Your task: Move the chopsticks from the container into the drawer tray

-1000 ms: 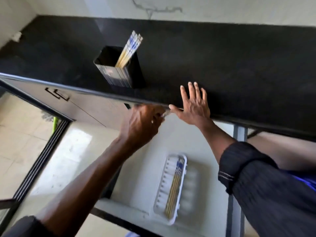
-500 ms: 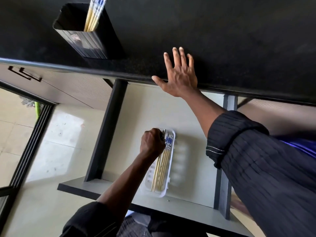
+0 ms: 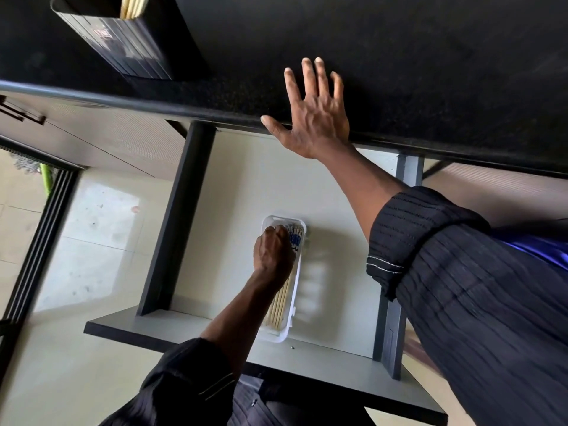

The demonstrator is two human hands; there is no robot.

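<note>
A black container [image 3: 129, 47] stands on the dark counter at the upper left, with pale chopsticks [image 3: 132, 4] sticking out of it. Below, the drawer [image 3: 246, 186] is pulled open. A white tray [image 3: 291, 321] lies on its floor with several chopsticks [image 3: 281, 302] in it, their blue-patterned ends pointing away from me. My left hand [image 3: 274, 253] is down in the tray, fingers curled shut on those patterned ends. My right hand [image 3: 313, 118] rests flat on the counter's front edge, fingers spread, holding nothing.
The counter's rounded front edge [image 3: 123, 101] overhangs the back of the drawer. Dark drawer sides [image 3: 181, 216] run on both flanks. A cabinet front with a dark handle [image 3: 21, 113] is at the left, above tiled floor.
My left hand went from the counter edge down into the drawer tray and now sits at the chopsticks' patterned ends. The view tipped downward; my right hand stayed on the counter.
</note>
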